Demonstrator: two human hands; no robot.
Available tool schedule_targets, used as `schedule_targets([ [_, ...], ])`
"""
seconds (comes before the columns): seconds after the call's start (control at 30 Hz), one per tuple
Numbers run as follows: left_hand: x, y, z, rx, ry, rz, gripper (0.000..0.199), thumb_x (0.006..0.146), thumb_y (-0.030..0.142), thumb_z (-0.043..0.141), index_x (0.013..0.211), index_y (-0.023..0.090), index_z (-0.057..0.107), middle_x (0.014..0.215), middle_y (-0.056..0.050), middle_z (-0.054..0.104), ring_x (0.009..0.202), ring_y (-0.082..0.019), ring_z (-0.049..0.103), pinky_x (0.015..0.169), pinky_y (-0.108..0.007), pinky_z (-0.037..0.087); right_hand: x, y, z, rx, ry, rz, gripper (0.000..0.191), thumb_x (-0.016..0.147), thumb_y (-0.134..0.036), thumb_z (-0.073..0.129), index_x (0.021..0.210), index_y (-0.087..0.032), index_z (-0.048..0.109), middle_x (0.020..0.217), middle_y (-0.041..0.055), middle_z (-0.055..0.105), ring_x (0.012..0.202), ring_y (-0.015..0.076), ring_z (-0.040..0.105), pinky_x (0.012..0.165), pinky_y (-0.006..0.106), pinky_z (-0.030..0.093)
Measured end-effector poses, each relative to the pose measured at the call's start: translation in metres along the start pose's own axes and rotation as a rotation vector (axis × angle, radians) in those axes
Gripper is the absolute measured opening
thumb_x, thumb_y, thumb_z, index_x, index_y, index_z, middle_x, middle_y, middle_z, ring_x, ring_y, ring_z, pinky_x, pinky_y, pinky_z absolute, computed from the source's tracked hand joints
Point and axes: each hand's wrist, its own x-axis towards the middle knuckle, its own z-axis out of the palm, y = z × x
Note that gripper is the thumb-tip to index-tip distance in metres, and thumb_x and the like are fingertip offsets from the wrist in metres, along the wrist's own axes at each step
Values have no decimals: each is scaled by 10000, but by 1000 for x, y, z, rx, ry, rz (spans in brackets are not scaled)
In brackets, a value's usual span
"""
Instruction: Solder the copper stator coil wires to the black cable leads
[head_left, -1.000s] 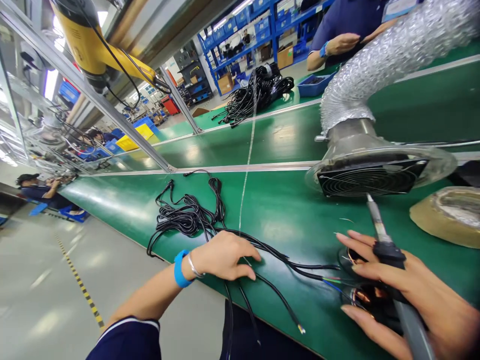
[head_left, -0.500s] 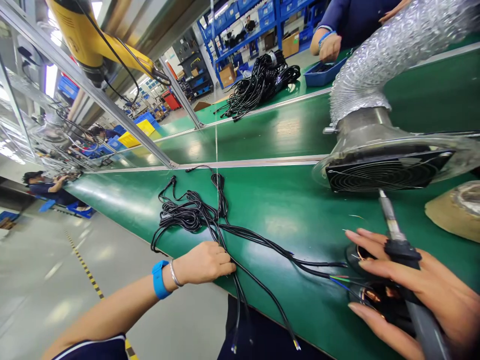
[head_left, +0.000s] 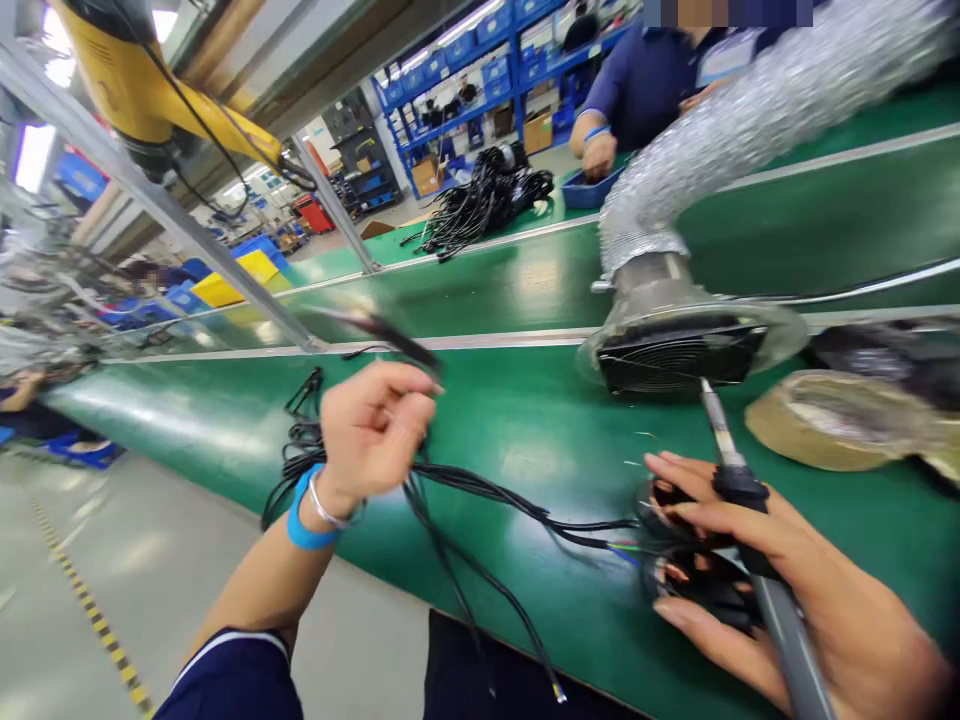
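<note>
A long green bench point(head_left: 510, 410) runs from near right to far left, and a silver hose point(head_left: 697, 160) comes down from far right to a black fan point(head_left: 675, 355). Past the bench's far rail, a co-worker's hand point(head_left: 598, 157) reaches into a blue tray point(head_left: 581, 192).

The left hand point(head_left: 375, 425) is above the bench, fingers curled, thumb and forefinger together, seemingly pinching one end of a blurred dark strip. The right hand point(head_left: 832, 590) has its fingers spread around two round parts while also holding a soldering iron point(head_left: 784, 630), whose tip points at the fan.

Black cables point(head_left: 491, 485) lie coiled behind the left hand; some run right to the round parts, others hang toward the near edge. They look smooth, glossy and loosely tangled.

The step in hand appears to be cable handling on the left, with iron and parts held ready on the right. The next move calls for keeping the tip clear of cables and fingers.

The round parts point(head_left: 697, 580), black with copper windings, sit near right. The dark strip point(head_left: 401, 345) is too smeared to identify. Smallest are the red, green and blue wires point(head_left: 625, 552) just beside the parts.
</note>
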Motion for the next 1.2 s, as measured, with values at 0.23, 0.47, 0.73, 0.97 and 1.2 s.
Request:
schedule_targets([
  [0.23, -36, 21, 95, 26, -770, 84, 133, 875, 220, 528, 834, 188, 651, 715, -15, 695, 622, -158, 623, 588, -264, 420, -1, 7, -9, 58, 197, 178, 378, 832, -145, 684, 1161, -232, 519, 1061, 95, 696, 859, 193, 727, 756, 310, 619],
  [0.47, -23, 10, 88, -85, -863, -127, 234, 943, 247, 438, 914, 197, 665, 830, -34, 705, 734, -172, 626, 680, -279, 434, 11, 1, 7, 12, 168, 123, 252, 850, -123, 669, 1056, -229, 571, 894, 17, 704, 787, 141, 719, 712, 224, 600],
  [0.73, -10, 33, 114, -783, -826, -335, 378, 1015, 441, 345, 946, 165, 595, 851, -43, 614, 791, -151, 570, 753, -272, 453, 48, -9, 17, 51, 138, -230, 307, 870, -39, 584, 1110, -222, 524, 903, 31, 725, 778, 134, 712, 724, 228, 598],
  [0.97, -21, 20, 135, -1157, -837, -742, 497, 862, 651, 548, 790, 162, 503, 573, 68, 443, 377, -29, 334, 371, -170, 209, 57, -9, 20, -62, 243, -98, 282, 831, -124, 662, 1066, -218, 539, 838, 20, 681, 698, 140, 662, 643, 246, 575],
  [1.2, -27, 4, 149, -1322, -1020, -731, 481, 848, 603, 603, 750, 136, 546, 529, 1, 600, 300, -31, 357, 320, -184, 150, 41, -14, 29, -15, 245, 57, 287, 816, -112, 603, 1055, -247, 522, 851, -2, 657, 679, 117, 635, 638, 231, 564],
])
